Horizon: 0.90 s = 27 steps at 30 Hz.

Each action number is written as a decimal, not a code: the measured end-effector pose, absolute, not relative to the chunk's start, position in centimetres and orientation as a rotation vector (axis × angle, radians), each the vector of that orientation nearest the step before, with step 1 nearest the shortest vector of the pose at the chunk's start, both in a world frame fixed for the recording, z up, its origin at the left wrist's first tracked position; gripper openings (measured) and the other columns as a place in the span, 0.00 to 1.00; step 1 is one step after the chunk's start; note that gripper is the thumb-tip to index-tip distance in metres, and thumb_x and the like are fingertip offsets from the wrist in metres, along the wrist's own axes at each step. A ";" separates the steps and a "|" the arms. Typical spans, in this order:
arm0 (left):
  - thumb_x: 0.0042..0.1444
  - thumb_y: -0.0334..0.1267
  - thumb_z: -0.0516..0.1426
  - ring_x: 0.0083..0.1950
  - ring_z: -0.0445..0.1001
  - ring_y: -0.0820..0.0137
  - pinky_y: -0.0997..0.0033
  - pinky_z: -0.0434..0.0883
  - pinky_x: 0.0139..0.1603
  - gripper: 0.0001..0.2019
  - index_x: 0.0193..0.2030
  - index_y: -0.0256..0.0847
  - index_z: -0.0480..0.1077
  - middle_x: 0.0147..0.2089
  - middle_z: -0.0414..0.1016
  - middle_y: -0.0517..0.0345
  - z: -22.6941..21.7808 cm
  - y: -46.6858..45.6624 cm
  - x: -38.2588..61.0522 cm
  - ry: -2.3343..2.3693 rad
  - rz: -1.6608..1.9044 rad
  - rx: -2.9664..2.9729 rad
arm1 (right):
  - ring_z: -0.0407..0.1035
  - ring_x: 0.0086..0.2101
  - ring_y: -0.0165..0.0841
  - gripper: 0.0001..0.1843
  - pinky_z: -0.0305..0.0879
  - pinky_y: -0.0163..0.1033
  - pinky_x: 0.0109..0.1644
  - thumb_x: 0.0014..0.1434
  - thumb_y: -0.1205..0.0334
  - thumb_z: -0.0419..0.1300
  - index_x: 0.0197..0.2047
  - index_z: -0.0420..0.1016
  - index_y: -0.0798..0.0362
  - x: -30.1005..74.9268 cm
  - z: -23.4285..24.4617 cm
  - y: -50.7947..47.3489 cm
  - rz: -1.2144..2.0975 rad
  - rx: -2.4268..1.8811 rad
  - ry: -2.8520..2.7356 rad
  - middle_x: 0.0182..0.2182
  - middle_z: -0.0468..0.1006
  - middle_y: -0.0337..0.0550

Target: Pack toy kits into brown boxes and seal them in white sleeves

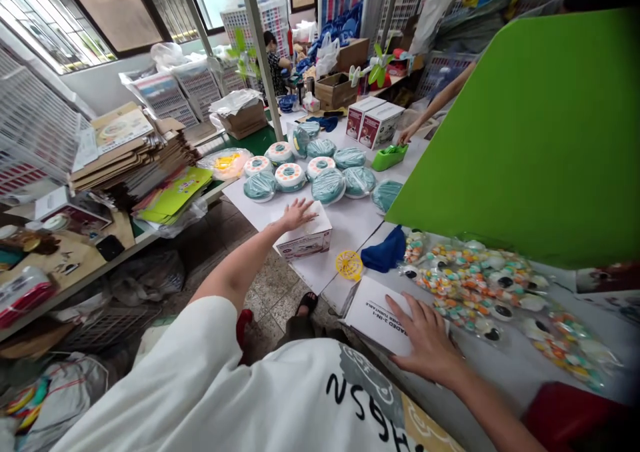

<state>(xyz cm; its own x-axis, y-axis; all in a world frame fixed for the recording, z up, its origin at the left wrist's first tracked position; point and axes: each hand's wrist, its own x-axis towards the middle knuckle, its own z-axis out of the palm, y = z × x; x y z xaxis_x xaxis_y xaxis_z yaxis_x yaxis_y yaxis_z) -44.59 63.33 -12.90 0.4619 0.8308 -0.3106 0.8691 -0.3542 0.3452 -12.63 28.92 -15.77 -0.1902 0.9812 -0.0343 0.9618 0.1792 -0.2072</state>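
My left hand (299, 215) lies with spread fingers on top of a closed white carton (306, 239) at the table's near edge. Under my right hand (425, 335) is a second white carton (379, 315) with black lettering on its top; those fingers are spread too. Between the two cartons sit a yellow plastic basket-like piece (349, 265) and a dark blue cloth (386, 251). Beyond the left carton stand several round teal-and-white units (291, 177), some wrapped in clear plastic.
Many small bags of coloured pieces (470, 279) cover the right side. A large green panel (525, 145) rises behind them. A co-worker's hand (407, 134) touches a green tape dispenser (389, 158) near two printed boxes (373, 123). Flattened cardboard (125, 145) is stacked at left.
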 end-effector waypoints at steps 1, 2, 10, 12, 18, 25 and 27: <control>0.67 0.58 0.41 0.77 0.32 0.50 0.36 0.41 0.70 0.34 0.75 0.48 0.42 0.78 0.35 0.48 -12.8 63.6 -45.7 1.523 -0.124 2.220 | 0.56 0.57 0.57 0.54 0.53 0.61 0.60 0.38 0.44 0.66 0.69 0.59 0.45 -12.6 -15.8 28.9 0.274 -1.915 -2.326 0.64 0.57 0.59; 0.65 0.60 0.42 0.77 0.32 0.48 0.34 0.41 0.69 0.35 0.75 0.48 0.43 0.78 0.35 0.47 -12.8 63.7 -46.8 1.617 -0.155 2.181 | 0.56 0.57 0.57 0.54 0.54 0.60 0.60 0.39 0.45 0.66 0.69 0.59 0.45 -12.6 -15.7 29.0 0.275 -1.899 -2.329 0.63 0.57 0.58; 0.61 0.65 0.45 0.69 0.55 0.47 0.50 0.58 0.65 0.40 0.75 0.50 0.43 0.70 0.56 0.42 -14.7 62.7 -50.7 1.786 -0.195 2.074 | 0.50 0.61 0.58 0.54 0.46 0.61 0.64 0.39 0.48 0.67 0.70 0.58 0.47 -17.8 -11.5 34.0 0.382 -1.577 -2.553 0.64 0.57 0.59; 0.60 0.66 0.45 0.67 0.57 0.46 0.48 0.60 0.63 0.41 0.75 0.50 0.44 0.68 0.58 0.40 -14.7 62.3 -50.9 1.829 -0.188 2.045 | 0.47 0.62 0.59 0.55 0.42 0.62 0.65 0.39 0.47 0.68 0.70 0.57 0.47 -20.3 -10.2 36.4 0.439 -1.456 -2.630 0.65 0.54 0.60; 0.61 0.65 0.45 0.66 0.60 0.45 0.46 0.64 0.60 0.39 0.74 0.49 0.46 0.66 0.61 0.38 -14.0 60.4 -53.1 2.000 -0.107 1.882 | 0.41 0.64 0.59 0.61 0.34 0.62 0.67 0.36 0.49 0.72 0.72 0.52 0.44 -26.4 -7.4 44.3 0.472 -1.048 -2.851 0.69 0.45 0.57; 0.62 0.59 0.49 0.64 0.62 0.43 0.46 0.64 0.59 0.35 0.72 0.48 0.52 0.64 0.62 0.37 -14.3 60.4 -54.7 1.989 -0.065 1.794 | 0.41 0.65 0.61 0.67 0.35 0.64 0.67 0.29 0.55 0.76 0.72 0.52 0.43 -27.8 -6.2 51.9 0.466 -0.666 -3.152 0.69 0.46 0.58; 0.61 0.60 0.50 0.64 0.62 0.43 0.49 0.64 0.59 0.35 0.72 0.49 0.53 0.63 0.62 0.38 -14.7 60.6 -54.8 1.977 -0.052 1.776 | 0.43 0.65 0.63 0.67 0.37 0.65 0.67 0.28 0.56 0.76 0.72 0.53 0.43 -27.4 -6.4 53.8 0.460 -0.619 -3.208 0.69 0.47 0.60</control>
